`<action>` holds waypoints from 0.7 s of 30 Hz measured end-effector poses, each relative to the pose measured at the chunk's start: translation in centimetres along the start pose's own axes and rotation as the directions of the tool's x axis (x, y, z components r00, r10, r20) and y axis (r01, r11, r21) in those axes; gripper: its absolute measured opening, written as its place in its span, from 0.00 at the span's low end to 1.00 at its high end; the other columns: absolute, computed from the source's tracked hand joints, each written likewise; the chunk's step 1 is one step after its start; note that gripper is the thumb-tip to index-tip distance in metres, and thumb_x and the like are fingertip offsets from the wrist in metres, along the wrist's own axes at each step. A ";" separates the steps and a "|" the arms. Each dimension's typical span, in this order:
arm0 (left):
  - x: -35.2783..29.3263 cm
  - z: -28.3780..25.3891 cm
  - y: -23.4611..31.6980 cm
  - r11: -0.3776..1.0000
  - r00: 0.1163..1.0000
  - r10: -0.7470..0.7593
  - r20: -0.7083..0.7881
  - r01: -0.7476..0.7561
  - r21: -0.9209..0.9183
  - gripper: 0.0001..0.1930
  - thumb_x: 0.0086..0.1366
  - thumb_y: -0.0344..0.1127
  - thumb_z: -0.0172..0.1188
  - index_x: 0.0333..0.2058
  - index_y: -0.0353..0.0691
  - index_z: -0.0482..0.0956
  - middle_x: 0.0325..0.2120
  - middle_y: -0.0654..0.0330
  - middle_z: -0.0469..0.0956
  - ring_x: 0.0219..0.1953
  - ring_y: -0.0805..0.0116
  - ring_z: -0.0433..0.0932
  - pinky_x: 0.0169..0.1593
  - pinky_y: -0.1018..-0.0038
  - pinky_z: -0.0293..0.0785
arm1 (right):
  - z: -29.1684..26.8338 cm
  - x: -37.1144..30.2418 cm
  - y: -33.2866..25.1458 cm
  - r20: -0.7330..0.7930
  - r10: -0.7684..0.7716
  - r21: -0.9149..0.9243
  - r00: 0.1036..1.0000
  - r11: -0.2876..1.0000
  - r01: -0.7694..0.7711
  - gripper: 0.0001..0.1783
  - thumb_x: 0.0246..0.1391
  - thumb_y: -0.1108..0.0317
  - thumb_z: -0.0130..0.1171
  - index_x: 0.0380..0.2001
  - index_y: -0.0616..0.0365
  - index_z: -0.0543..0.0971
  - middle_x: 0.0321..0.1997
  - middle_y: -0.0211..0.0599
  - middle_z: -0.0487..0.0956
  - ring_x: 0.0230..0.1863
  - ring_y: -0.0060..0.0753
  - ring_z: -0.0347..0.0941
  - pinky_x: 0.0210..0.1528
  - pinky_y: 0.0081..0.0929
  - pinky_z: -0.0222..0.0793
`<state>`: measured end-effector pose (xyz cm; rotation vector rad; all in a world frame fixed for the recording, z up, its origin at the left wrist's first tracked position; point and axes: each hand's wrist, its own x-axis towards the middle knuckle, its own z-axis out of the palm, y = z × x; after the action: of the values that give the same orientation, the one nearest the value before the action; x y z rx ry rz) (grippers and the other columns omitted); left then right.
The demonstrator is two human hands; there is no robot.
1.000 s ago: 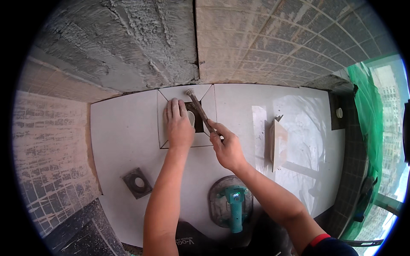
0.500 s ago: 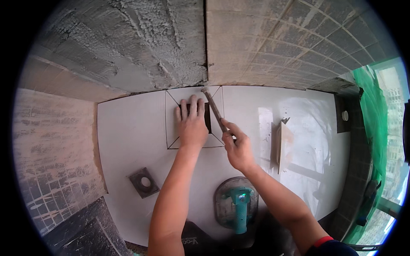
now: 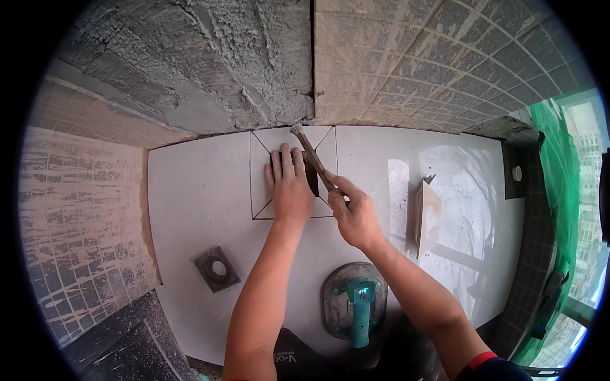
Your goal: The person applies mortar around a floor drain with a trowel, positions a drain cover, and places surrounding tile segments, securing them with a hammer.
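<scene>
My left hand [image 3: 292,187] lies palm down over the dark square opening [image 3: 311,176], fingers stretched and slightly apart. Around that opening, cut pieces of white tile [image 3: 273,136] form a square with dark diagonal joints. My right hand [image 3: 352,213] is closed round a dusty, brownish stick-shaped tool [image 3: 312,155], whose kind I cannot make out. Its blunt pale end points away from me, over the far tile piece near the wall. Whether that end touches the tile I cannot tell. The tool's other end is mostly hidden in my fist.
A teal-handled tool with a round-cornered pad [image 3: 361,311] stands close before me. At left lies a dark square drain piece [image 3: 216,269] with a round hole. A trowel-like board [image 3: 428,219] rests on the white tiles at right. Green netting [image 3: 559,171] hangs at the far right.
The tool's far end has swung slightly left across the far tile piece. My left hand keeps its place over the opening. The whole view has shifted a little.
</scene>
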<state>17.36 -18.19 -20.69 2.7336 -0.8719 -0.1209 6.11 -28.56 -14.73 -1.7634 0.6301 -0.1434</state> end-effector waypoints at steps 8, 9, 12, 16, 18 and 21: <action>0.2 0.4 -0.4 0.999 0.995 0.005 -0.100 -0.010 -0.051 0.32 0.62 0.26 0.54 0.64 0.19 0.62 0.70 0.42 0.55 0.74 0.45 0.53 0.74 0.50 0.48 | 0.7 0.3 -0.6 0.080 0.103 0.024 0.991 0.994 -0.105 0.22 0.66 0.69 0.51 0.61 0.60 0.75 0.45 0.47 0.80 0.43 0.42 0.76 0.47 0.33 0.72; 0.2 0.3 -0.5 0.999 0.995 0.011 -0.096 -0.014 -0.034 0.31 0.61 0.27 0.54 0.63 0.20 0.63 0.69 0.43 0.57 0.73 0.45 0.54 0.73 0.50 0.49 | 0.7 0.4 -0.6 0.086 0.137 0.019 0.987 0.990 -0.139 0.21 0.65 0.69 0.51 0.60 0.61 0.76 0.52 0.55 0.82 0.52 0.53 0.80 0.55 0.37 0.74; 0.9 -0.2 -0.5 1.000 0.998 0.009 -0.057 -0.010 -0.012 0.30 0.60 0.28 0.57 0.61 0.24 0.67 0.66 0.44 0.62 0.71 0.46 0.57 0.72 0.52 0.52 | 0.2 0.5 0.1 0.088 0.112 0.083 0.990 0.989 -0.119 0.22 0.65 0.68 0.51 0.60 0.60 0.76 0.51 0.55 0.83 0.52 0.53 0.80 0.56 0.37 0.73; 2.3 -1.4 -3.2 0.996 0.990 0.026 -0.137 -0.015 0.083 0.29 0.58 0.28 0.62 0.59 0.32 0.71 0.62 0.50 0.69 0.67 0.48 0.64 0.68 0.52 0.60 | -0.3 0.4 -0.6 0.131 0.218 0.043 0.967 0.973 -0.225 0.22 0.65 0.66 0.51 0.60 0.61 0.76 0.49 0.55 0.83 0.49 0.52 0.80 0.55 0.36 0.73; 3.3 -2.1 -4.7 0.986 0.985 0.091 -0.145 -0.069 0.153 0.28 0.60 0.28 0.60 0.60 0.32 0.71 0.64 0.49 0.67 0.69 0.49 0.62 0.69 0.52 0.59 | 0.0 0.3 0.0 0.128 0.190 0.067 0.973 0.978 -0.199 0.23 0.65 0.65 0.51 0.60 0.61 0.76 0.48 0.55 0.83 0.48 0.52 0.80 0.55 0.35 0.73; 3.1 -2.2 -4.7 0.989 0.991 0.125 -0.051 -0.120 0.090 0.27 0.66 0.32 0.58 0.63 0.32 0.67 0.68 0.47 0.62 0.70 0.48 0.60 0.71 0.50 0.56 | -0.4 0.4 0.1 0.149 0.232 0.093 0.961 0.965 -0.247 0.22 0.66 0.66 0.51 0.61 0.61 0.75 0.49 0.56 0.82 0.49 0.51 0.81 0.54 0.35 0.73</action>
<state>22.85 -15.80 -19.91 2.7381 -1.0495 0.0194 6.20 -29.13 -14.74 -1.5614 0.7159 0.1081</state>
